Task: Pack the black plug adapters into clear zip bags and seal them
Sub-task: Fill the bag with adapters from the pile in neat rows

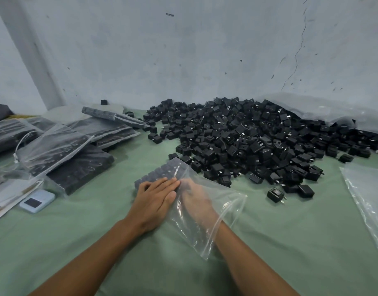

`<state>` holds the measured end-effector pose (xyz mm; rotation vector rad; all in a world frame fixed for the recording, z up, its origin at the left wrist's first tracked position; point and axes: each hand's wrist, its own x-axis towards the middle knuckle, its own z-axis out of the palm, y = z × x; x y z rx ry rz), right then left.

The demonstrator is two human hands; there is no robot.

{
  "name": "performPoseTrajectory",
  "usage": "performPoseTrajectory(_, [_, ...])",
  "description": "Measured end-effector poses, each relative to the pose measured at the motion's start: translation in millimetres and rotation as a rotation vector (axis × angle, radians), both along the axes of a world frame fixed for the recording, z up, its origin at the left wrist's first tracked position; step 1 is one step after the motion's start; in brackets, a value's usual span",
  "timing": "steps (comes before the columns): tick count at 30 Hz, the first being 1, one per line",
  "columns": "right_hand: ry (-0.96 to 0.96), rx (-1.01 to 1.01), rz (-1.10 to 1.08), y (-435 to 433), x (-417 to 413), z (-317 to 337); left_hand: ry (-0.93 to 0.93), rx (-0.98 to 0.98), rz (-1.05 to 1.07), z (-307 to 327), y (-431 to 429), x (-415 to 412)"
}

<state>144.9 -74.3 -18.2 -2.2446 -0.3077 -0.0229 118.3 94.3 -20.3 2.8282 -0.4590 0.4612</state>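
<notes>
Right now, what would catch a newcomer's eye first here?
A big heap of black plug adapters lies at centre right by the wall. In front, the left hand presses flat on a clear zip bag of adapters, the right hand inside it. Filled bags are piled at left.

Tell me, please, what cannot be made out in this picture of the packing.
Head view:
1. right hand: inside the clear zip bag, whose film blurs the fingers; grip unclear.
2. bagged adapters: count hidden by the left hand and film.
3. spare bags: cut off by the right edge.
</notes>
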Motion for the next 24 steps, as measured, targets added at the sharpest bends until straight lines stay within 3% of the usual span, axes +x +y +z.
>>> performPoseTrajectory(3, [0.12, 0.192, 0.096, -7.0, -15.7, 11.2, 0.009, -0.024, 0.009, 1.2, -0.1, -0.7])
performPoseTrajectory(7, [0.152, 0.211, 0.225, -53.6, -52.1, 13.7, -0.002, -0.081, 0.01, 1.9, -0.6, -2.1])
performPoseTrajectory(10, [0.224, 0.301, 0.117, -108.3, -79.1, 17.1, -0.007, -0.092, 0.015, 1.5, -0.1, -1.2])
performPoseTrajectory(14, [-0.14, 0.094, -0.396, -174.9, -61.8, 22.7, 0.007, -0.084, 0.001, 0.0, -0.1, 1.3])
performPoseTrajectory(16, [-0.2, -0.104, -0.523, -193.3, -48.7, 17.4, 0.017, -0.081, -0.009, -1.0, -1.3, 1.3])
performPoseTrajectory(19, [-0.161, -0.293, -0.516, -203.0, -39.1, -1.9, 0.033, -0.1, -0.006, -0.4, -2.0, 1.6])
performPoseTrajectory(24, [-0.171, -0.252, -0.511, -208.2, -34.3, -11.1, 0.032, -0.089, -0.006, -0.6, -1.8, 1.9])
